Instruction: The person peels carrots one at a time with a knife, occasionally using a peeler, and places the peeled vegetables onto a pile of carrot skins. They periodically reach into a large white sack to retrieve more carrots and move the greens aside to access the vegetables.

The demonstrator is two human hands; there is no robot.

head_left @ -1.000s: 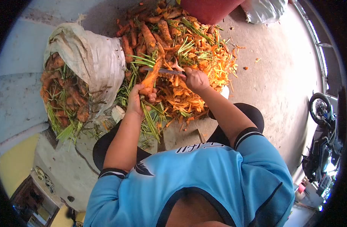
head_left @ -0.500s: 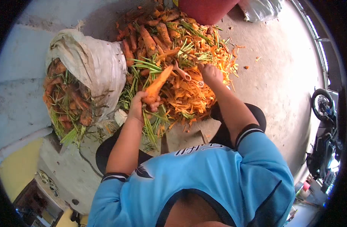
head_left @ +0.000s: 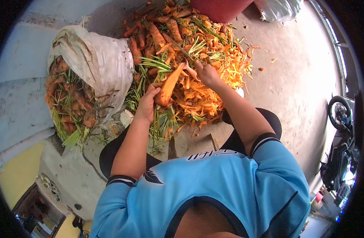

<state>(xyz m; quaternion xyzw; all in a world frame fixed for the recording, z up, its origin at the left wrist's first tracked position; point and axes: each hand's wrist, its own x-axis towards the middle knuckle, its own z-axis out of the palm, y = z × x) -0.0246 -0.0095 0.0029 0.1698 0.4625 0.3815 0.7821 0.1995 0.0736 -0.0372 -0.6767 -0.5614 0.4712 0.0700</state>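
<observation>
My left hand (head_left: 147,102) is closed around the thick end of a bright orange, peeled carrot (head_left: 170,84), whose tip points up and away from me. To its right, my right hand (head_left: 207,74) is closed on what looks like a knife (head_left: 182,49); its thin, dark blade reaches up and left over the pile, and the handle is hidden in my fingers. A pink peeler (head_left: 191,71) lies between the carrot and my right hand, partly covered. Under both hands spreads a heap of orange peelings (head_left: 197,99) with green stalks (head_left: 156,63).
Unpeeled, soil-marked carrots (head_left: 156,35) lie at the far side of the heap. A white sack (head_left: 112,59) full of carrots leans open at the left. Beyond the heap stand a red tub (head_left: 221,8) and a silvery bag (head_left: 279,8). A motorcycle (head_left: 338,146) is far right.
My right hand has moved left, closer to the carrot, and the knife blade now shows over the pile. The carrot is turned slightly more upright in my left hand.
</observation>
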